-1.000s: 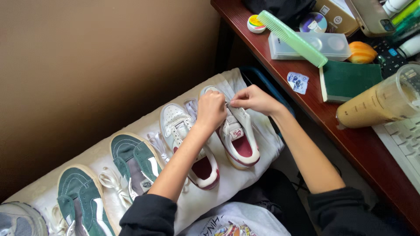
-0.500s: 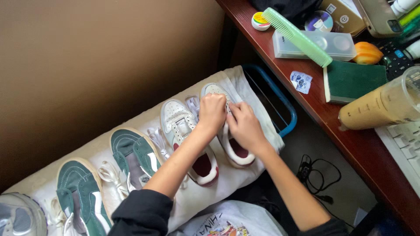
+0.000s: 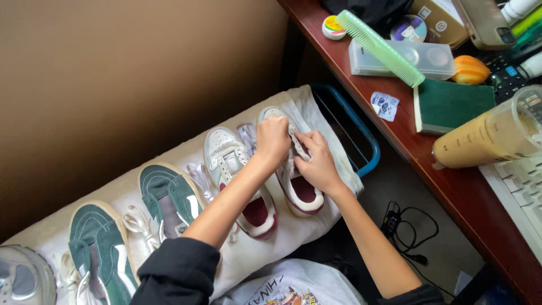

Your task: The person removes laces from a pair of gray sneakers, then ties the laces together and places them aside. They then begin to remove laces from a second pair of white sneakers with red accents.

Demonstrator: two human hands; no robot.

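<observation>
Here, both hands work at one shoe. The white sneaker [image 3: 299, 186] with a dark red lining lies on a pale cloth [image 3: 333, 169] spread over a low surface, toe pointing far, toward the tan wall [image 3: 113, 85]. It is the rightmost in a row of shoes.

Left hand [image 3: 273, 141]: fingers curled down over the toe end of the sneaker, closed on the lacing area; what exactly is pinched cannot be told. Right hand [image 3: 318, 162]: resting on the tongue and right side of the same sneaker, thumb and fingertips pinched on a white lace [image 3: 298, 143] that runs between the two hands. The hands are nearly touching.

Just left of it, its mate, a second white sneaker [image 3: 240, 181], with a loose lace beside it. Further left and nearer: two green sneakers [image 3: 164, 197] with white soles and stripes, then part of a grey shoe [image 3: 22, 279] at the frame's edge.

Right of the cloth, a blue tubular frame [image 3: 361, 135] shows. Beyond it, a dark red wooden desk [image 3: 451, 186] carries a green comb [image 3: 378, 42] lying on a clear plastic case [image 3: 429, 59], a green book [image 3: 451, 104], a tan blender cup [image 3: 491, 135] lying on its side, and a white keyboard [image 3: 522, 192]. A black cable [image 3: 412, 226] lies on the floor below the desk.
</observation>
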